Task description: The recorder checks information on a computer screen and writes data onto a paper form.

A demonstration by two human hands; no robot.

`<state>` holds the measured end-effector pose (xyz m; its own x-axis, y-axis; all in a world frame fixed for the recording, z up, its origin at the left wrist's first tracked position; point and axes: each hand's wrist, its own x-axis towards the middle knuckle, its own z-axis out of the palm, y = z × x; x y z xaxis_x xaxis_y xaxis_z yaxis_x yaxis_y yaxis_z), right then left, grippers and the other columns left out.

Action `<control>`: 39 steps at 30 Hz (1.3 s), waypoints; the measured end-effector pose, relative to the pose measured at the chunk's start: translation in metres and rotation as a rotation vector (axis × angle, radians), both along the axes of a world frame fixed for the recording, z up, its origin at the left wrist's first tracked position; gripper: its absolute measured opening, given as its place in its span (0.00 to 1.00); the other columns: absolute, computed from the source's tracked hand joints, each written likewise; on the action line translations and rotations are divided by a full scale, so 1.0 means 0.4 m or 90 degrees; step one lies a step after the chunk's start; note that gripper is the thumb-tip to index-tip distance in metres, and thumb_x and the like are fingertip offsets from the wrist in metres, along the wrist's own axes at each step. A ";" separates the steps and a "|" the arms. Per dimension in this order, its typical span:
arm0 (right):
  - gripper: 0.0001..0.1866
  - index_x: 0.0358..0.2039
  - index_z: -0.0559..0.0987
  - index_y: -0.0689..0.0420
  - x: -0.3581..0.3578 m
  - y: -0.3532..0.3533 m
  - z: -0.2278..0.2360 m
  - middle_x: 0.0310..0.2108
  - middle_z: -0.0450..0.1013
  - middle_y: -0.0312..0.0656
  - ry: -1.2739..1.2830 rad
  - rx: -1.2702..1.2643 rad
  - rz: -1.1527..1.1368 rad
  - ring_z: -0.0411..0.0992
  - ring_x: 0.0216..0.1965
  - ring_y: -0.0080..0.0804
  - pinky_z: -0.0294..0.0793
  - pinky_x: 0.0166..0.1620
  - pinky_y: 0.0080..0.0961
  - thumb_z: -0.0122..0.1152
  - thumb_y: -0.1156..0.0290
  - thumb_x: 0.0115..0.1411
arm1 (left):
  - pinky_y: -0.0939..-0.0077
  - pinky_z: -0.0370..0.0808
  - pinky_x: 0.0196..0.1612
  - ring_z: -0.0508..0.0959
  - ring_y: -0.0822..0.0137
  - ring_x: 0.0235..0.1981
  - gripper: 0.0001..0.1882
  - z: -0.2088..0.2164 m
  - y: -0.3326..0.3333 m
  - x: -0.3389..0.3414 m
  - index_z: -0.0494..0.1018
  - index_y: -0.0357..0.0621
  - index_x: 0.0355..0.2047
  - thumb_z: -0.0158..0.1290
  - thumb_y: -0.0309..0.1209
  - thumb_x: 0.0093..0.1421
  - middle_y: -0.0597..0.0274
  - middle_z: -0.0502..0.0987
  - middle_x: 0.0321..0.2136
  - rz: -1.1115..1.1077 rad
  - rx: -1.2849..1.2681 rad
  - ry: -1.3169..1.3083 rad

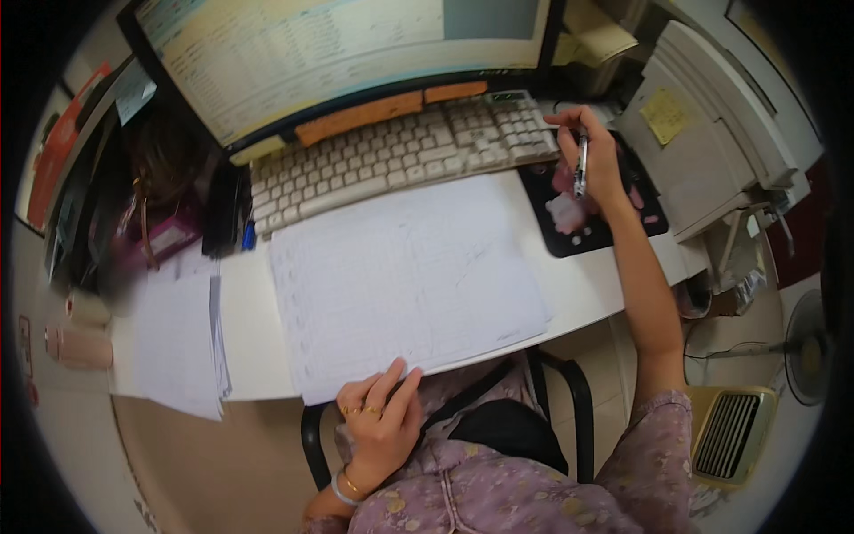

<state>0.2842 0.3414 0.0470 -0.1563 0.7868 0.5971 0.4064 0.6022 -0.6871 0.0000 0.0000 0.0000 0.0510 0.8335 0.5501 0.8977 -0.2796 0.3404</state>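
My left hand (381,418) rests at the front edge of the desk, its fingertips on the lower edge of a stack of white sheets (356,285). Its fingers are stretched out and slightly apart, with rings on them. A pen (581,165) is tucked in my right hand (596,160), pointing down toward me. The index finger of that hand reaches to the right end of the beige keyboard (391,156), by the number keys; whether it touches a key I cannot tell. Beneath the hand lies a dark mouse pad (556,236) with a pink and white pattern.
A monitor (311,58) stands behind the keyboard, with orange strips along its lower edge. More papers (178,329) lie at the left, near a pink cup (80,345). To the right is a light grey machine (703,133) bearing a yellow note. A chair armrest (578,400) sits below the desk.
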 end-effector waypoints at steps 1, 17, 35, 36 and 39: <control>0.07 0.41 0.76 0.60 0.006 0.004 -0.008 0.40 0.79 0.39 -0.023 0.010 -0.035 0.69 0.26 0.17 0.69 0.30 0.19 0.55 0.79 0.62 | 0.64 0.65 0.51 0.72 0.61 0.46 0.21 -0.004 -0.007 -0.003 0.83 0.50 0.44 0.65 0.22 0.48 0.66 0.79 0.51 0.013 -0.007 -0.007; 0.11 0.37 0.75 0.59 -0.065 -0.013 0.016 0.38 0.72 0.52 -0.183 0.157 0.004 0.71 0.43 0.53 0.74 0.44 0.39 0.61 0.78 0.52 | 0.68 0.67 0.49 0.71 0.61 0.44 0.20 0.012 0.006 0.004 0.84 0.48 0.42 0.64 0.18 0.47 0.67 0.80 0.49 0.043 -0.003 -0.025; 0.10 0.38 0.75 0.56 -0.056 -0.013 0.004 0.35 0.74 0.50 -0.213 0.078 -0.069 0.71 0.44 0.55 0.71 0.49 0.43 0.64 0.73 0.55 | 0.68 0.65 0.50 0.73 0.63 0.43 0.20 0.008 0.004 0.004 0.84 0.50 0.43 0.65 0.21 0.47 0.68 0.81 0.49 0.043 0.010 -0.023; 0.10 0.38 0.75 0.56 -0.057 -0.013 0.005 0.35 0.74 0.50 -0.213 0.078 -0.067 0.71 0.44 0.55 0.71 0.49 0.43 0.64 0.73 0.55 | 0.68 0.65 0.50 0.73 0.63 0.43 0.20 0.008 0.005 0.004 0.84 0.50 0.43 0.65 0.21 0.47 0.68 0.81 0.49 0.041 0.010 -0.026; 0.10 0.39 0.75 0.56 -0.059 -0.014 0.010 0.35 0.74 0.51 -0.252 0.095 -0.076 0.71 0.44 0.56 0.71 0.49 0.43 0.64 0.73 0.56 | 0.68 0.65 0.50 0.73 0.64 0.43 0.20 0.007 0.005 0.005 0.84 0.50 0.43 0.65 0.21 0.48 0.68 0.81 0.49 0.041 0.014 -0.031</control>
